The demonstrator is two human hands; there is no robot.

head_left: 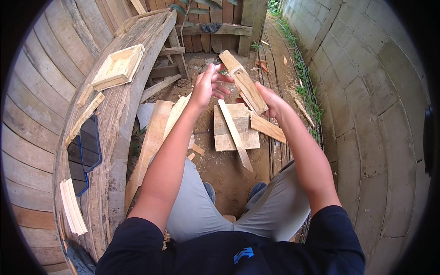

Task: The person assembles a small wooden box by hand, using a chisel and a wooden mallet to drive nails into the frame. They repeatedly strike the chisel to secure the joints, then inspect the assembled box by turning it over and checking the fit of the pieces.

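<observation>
My right hand [271, 101] is closed on the lower end of a wooden piece [248, 87], held tilted in front of me. A seam crosses that piece near its upper end, and another strip of wood shows along its underside. To the left of it, my left hand [208, 87] is raised with fingers apart, close to the wood and holding nothing. Below my hands a square wooden panel [222, 143] of joined boards lies on the ground. Across the panel rests a thin wooden strip [233, 126], with a short board [269, 129] by its right edge.
Along my left runs a thick plank bench [112, 137] bearing a shallow wooden box [120, 65], wood strips [72, 206] and a dark, blue-edged flat device [90, 142]. Long boards [153, 133] lean beside it. A block wall [366, 123] stands on the right, a wooden fence [215, 36] ahead.
</observation>
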